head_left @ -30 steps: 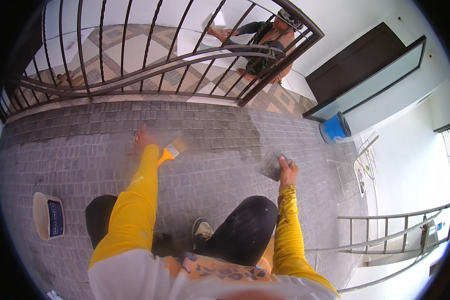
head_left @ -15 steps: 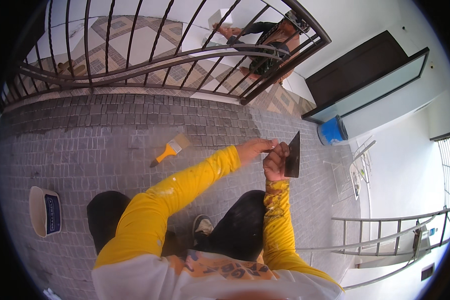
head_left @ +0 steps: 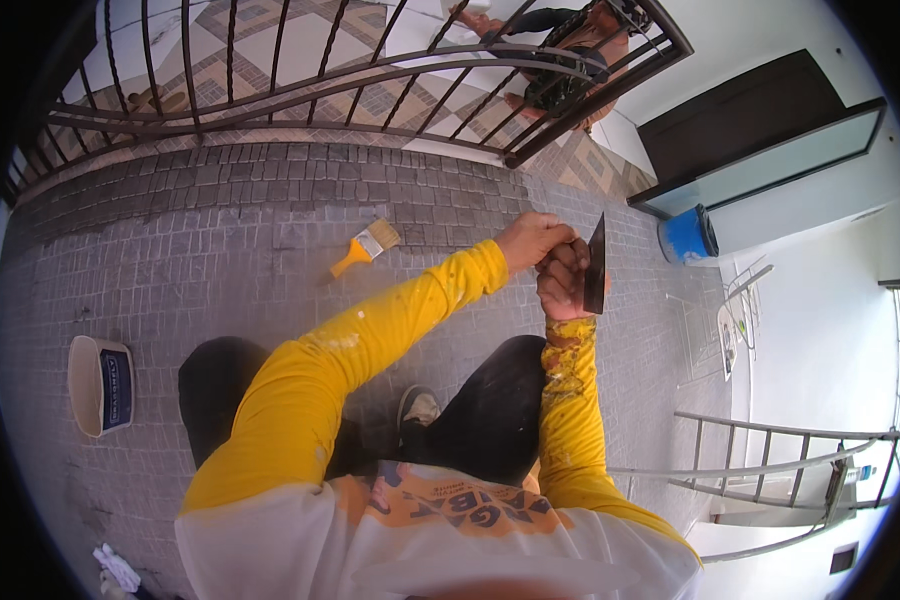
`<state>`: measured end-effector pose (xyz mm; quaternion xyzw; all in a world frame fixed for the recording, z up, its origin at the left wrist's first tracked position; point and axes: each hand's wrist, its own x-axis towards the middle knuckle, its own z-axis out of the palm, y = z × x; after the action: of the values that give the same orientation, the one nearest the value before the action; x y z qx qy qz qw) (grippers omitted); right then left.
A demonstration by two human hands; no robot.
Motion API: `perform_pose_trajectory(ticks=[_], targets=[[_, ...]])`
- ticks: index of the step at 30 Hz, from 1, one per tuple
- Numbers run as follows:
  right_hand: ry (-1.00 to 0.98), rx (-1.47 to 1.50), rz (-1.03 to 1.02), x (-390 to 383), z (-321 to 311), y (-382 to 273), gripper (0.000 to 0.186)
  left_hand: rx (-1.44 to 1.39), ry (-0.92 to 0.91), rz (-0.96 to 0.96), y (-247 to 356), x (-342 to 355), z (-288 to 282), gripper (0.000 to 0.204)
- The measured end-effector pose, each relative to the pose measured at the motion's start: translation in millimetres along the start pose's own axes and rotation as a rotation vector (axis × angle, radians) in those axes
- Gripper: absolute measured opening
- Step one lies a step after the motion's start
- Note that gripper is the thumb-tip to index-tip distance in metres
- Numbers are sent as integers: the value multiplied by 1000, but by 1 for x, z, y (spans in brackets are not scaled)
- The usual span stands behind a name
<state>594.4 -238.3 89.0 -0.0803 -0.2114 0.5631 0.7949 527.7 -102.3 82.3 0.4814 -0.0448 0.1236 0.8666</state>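
Both of my hands meet out in front of me, above the grey brick-patterned floor (head_left: 260, 240). In my right hand (head_left: 566, 280) is a putty knife; its wide dark blade (head_left: 595, 265) stands on edge at the right of the fist, the handle hidden by the fingers. My left hand (head_left: 533, 242) has its fingers pinched together against the right hand's fingertips; whatever they hold, if anything, cannot be made out. A flat paintbrush (head_left: 368, 245) with a yellow handle lies on the floor, left of my hands.
A white bucket (head_left: 87, 385) stands at the left, a blue bucket (head_left: 687, 236) near the wall at right. Beyond a dark metal railing (head_left: 370, 72) another person (head_left: 570, 70) sits on the tiles. A ladder (head_left: 760, 470) stretches across the lower right. A white cloth (head_left: 117, 567) lies lower left.
My view has shifted, so the surroundings sit differently in the picture. My hands stay together with the putty knife in the right; its blade has turned more edge-on.
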Motion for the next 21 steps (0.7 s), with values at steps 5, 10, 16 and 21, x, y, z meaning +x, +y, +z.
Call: perform_pose_trajectory(ticks=[5, 10, 16, 21], targets=[[81, -199, -3, -2, 16, 10, 29, 323, 131, 132, 6, -5, 1, 44], [161, -333, -4, -1, 28, 15, 30, 331, 244, 207, 7, -4, 6, 50], [218, -449, -13, 2, 32, 20, 29, 599, 348, 252, 4, -4, 3, 55], [272, -459, -58, 1, 31, 18, 29, 517, 311, 218, 8, -7, 4, 55]])
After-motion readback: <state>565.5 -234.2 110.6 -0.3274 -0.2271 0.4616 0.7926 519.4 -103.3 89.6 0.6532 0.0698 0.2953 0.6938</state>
